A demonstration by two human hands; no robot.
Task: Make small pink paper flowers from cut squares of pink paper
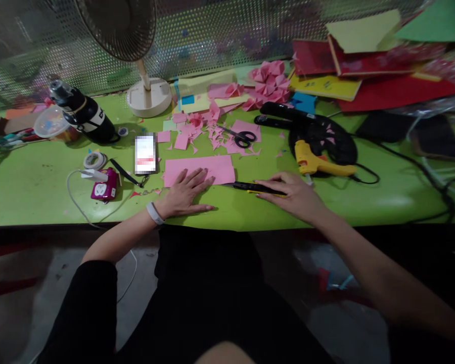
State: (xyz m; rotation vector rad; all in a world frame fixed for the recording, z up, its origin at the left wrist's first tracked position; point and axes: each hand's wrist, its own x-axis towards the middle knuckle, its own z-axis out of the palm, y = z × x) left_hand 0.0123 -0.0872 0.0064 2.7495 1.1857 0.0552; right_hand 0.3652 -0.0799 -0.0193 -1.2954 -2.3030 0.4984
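Note:
A folded-looking pink paper sheet [220, 169] lies on the green table near its front edge. My left hand [187, 189] presses flat on the sheet's left half, fingers spread. In my right hand [293, 194] is a black and yellow utility knife [246, 186], held low over the table. Its thin blade points left and reaches the sheet's lower right edge; whether it is inside a fold I cannot tell. Behind the sheet lie black-handled scissors [244, 139] among pink paper scraps [216, 136]. Folded pink paper flowers [271, 81] are piled farther back.
To the right, a yellow glue gun [322, 163] rests by a black round object, its cable trailing. A phone [145, 154], tape roll [94, 160], purple power adapter [104, 187], black bottle [85, 114] and white fan [149, 96] stand left. Coloured boards [326, 86] are stacked at back right.

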